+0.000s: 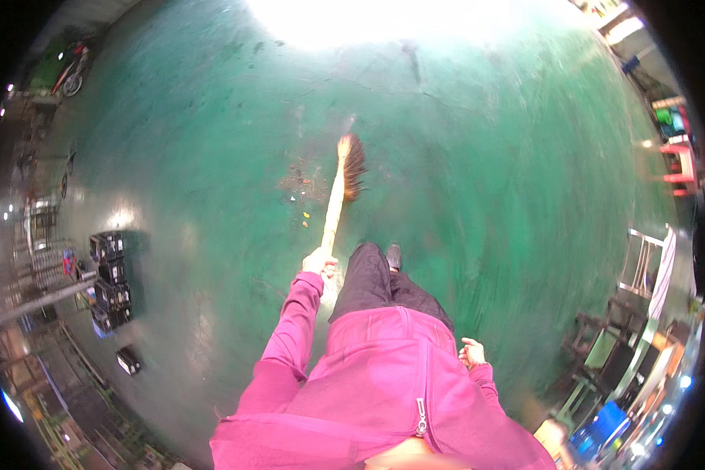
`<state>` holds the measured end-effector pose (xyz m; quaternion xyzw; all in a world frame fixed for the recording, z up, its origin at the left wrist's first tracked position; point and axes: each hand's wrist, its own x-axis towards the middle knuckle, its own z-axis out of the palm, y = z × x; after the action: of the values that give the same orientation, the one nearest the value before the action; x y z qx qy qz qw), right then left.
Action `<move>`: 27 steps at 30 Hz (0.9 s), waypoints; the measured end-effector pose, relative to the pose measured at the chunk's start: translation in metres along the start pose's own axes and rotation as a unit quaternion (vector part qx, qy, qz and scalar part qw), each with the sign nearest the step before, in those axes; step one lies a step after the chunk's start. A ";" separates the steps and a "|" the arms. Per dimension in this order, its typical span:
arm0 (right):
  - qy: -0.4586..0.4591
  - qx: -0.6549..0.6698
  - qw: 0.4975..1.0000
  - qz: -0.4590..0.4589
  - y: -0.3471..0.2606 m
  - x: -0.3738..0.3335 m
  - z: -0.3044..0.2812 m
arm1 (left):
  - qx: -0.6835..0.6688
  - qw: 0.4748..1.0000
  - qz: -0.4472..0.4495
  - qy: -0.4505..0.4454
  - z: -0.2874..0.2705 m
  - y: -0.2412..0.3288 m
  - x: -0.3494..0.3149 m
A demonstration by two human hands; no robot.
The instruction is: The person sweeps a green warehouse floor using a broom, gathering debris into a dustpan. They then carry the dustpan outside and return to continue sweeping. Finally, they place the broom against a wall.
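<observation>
My left hand (319, 262) is wrapped round the pale handle of a broom (335, 207), held out ahead of me. Its dark brown bristles (354, 168) are at the far end, low over the green floor (211, 157). Just left of the bristles, a patch of dirt with small scraps (305, 188) lies scattered, some yellow and some whitish. My right hand (471, 352) hangs beside my right hip, fingers loosely curled in, and no object shows in it. Both arms are in magenta sleeves.
At the left, black crates (111, 282) stand stacked, with a small black box (128, 360) nearby. A bicycle wheel (72, 83) shows at the far left. On the right are a red stool (680, 164), metal frames (642, 262) and a blue bin (603, 427).
</observation>
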<state>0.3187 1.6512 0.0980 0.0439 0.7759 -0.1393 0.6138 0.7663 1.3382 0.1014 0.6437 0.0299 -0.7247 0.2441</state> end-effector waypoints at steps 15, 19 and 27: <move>-0.097 -0.092 0.971 -0.197 -0.305 0.031 0.115 | -0.060 0.950 0.138 -0.272 0.143 0.125 -0.018; -0.106 -0.141 0.957 -0.229 -0.352 0.008 0.121 | -0.148 0.941 0.052 -0.300 0.268 0.189 0.083; 0.014 -0.215 0.974 -0.072 -0.387 0.014 0.019 | -0.281 0.896 -0.064 -0.339 0.242 0.244 0.223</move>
<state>0.2411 1.2738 0.1435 -0.1427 0.7974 -0.0126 0.5862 0.6283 0.9668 -0.0023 0.2608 0.1884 -0.8743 0.3633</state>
